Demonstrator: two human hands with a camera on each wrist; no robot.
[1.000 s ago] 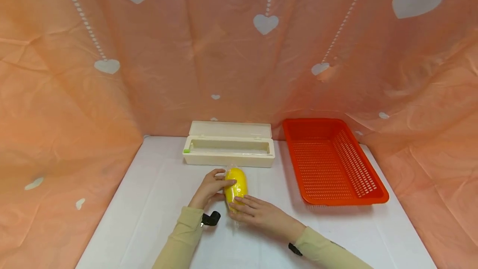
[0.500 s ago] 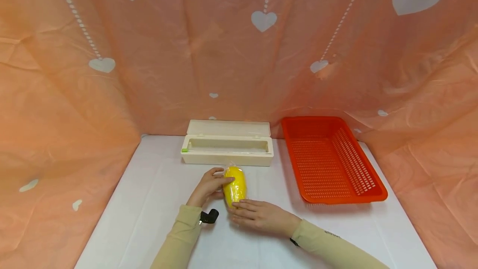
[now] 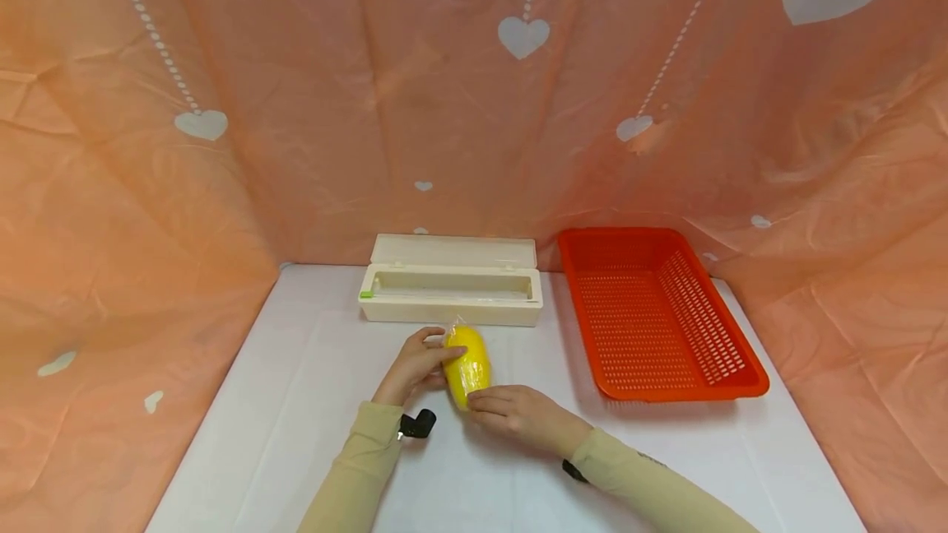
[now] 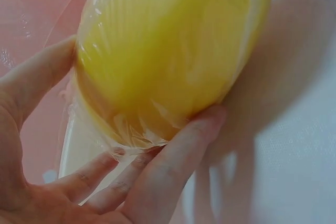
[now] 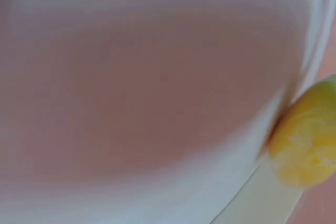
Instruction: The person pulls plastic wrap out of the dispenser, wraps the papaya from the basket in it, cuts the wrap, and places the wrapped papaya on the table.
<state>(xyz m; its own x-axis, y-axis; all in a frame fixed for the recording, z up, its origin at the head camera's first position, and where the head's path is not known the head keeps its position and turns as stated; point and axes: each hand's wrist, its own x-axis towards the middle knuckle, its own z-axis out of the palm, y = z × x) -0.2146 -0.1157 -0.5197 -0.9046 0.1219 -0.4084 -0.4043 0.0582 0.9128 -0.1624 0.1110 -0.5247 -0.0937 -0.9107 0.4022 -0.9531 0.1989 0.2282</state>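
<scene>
A long oval yellow fruit (image 3: 471,364), smooth and wrapped in clear cling film, is held over the white table in the middle of the head view. My left hand (image 3: 415,364) grips its upper left side, thumb on one face and fingers underneath. In the left wrist view the film (image 4: 139,140) bunches in wrinkles at the fruit's end, between thumb and fingers. At the lower end my right hand (image 3: 529,416) pinches with bent fingers; its thumb is hidden. The right wrist view shows the fruit (image 5: 307,140) at its right edge, with a blurred skin-toned shape filling much of the frame.
Behind the hands stands a long cream cling film box (image 3: 452,312) with its lid raised and a green slider (image 3: 366,294) at its left end. To the right sits a red perforated basket (image 3: 592,352). A peach curtain with hearts (image 3: 474,122) closes off the back and sides.
The right hand's fingers have drawn in from lying across the fruit's lower part to bending at its lower end. The left hand keeps its hold, and the fruit has barely moved.
</scene>
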